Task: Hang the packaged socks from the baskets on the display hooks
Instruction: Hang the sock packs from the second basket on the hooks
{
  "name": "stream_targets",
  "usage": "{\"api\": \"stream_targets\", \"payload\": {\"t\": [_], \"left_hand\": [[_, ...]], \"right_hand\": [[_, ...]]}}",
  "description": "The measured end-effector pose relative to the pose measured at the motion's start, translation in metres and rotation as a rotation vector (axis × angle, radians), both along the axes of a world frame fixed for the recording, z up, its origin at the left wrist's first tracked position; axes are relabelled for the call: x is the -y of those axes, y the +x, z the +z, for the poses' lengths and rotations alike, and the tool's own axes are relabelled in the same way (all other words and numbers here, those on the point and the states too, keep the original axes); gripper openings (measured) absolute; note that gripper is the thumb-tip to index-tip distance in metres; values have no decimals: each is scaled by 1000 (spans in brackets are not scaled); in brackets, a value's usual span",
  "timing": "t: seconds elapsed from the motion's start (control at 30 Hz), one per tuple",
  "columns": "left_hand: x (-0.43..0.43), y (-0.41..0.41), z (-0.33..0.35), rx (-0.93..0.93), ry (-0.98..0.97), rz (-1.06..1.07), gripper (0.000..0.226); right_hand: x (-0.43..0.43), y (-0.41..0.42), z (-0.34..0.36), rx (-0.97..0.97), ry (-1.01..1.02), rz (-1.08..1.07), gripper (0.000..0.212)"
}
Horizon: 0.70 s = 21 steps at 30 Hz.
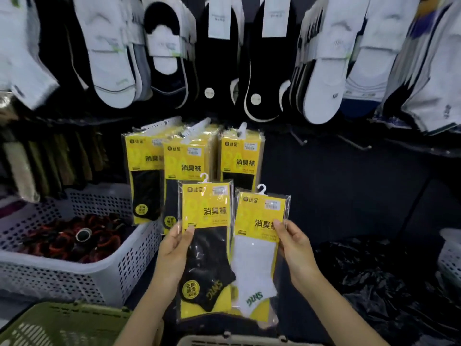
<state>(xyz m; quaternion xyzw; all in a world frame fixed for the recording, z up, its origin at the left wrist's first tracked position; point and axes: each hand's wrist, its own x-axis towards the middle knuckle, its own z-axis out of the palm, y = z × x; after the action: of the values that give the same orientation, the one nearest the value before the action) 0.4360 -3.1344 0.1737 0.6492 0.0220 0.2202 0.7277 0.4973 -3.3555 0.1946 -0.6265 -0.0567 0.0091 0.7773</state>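
Observation:
My left hand (174, 253) grips a yellow pack of black socks (207, 248) by its left edge, thumb on the front. My right hand (295, 248) grips a yellow pack of white socks (257, 255) by its right edge. Both packs stand upright side by side, each with a white plastic hanger on top. Behind them three bunches of the same yellow packs (192, 161) hang on display hooks. Two bare hooks (299, 139) (356, 144) stick out of the dark wall to the right.
Rows of white and black socks (117, 58) hang along the top. A white perforated basket (82, 268) with dark red items stands at left, a green basket (64, 323) at bottom left, a beige basket rim (224, 339) below my hands. Black plastic (374, 278) lies at right.

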Motion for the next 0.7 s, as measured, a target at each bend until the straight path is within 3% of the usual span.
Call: {"api": "stream_targets", "payload": {"t": [0.33,0.7], "left_hand": [[-41,19,55,110,26,165,22],[-46,17,62,117,53,173,20]], "right_hand": [[-38,53,72,168,-28,-131,17],[-75,97,83,104,-103,-178,23]]}}
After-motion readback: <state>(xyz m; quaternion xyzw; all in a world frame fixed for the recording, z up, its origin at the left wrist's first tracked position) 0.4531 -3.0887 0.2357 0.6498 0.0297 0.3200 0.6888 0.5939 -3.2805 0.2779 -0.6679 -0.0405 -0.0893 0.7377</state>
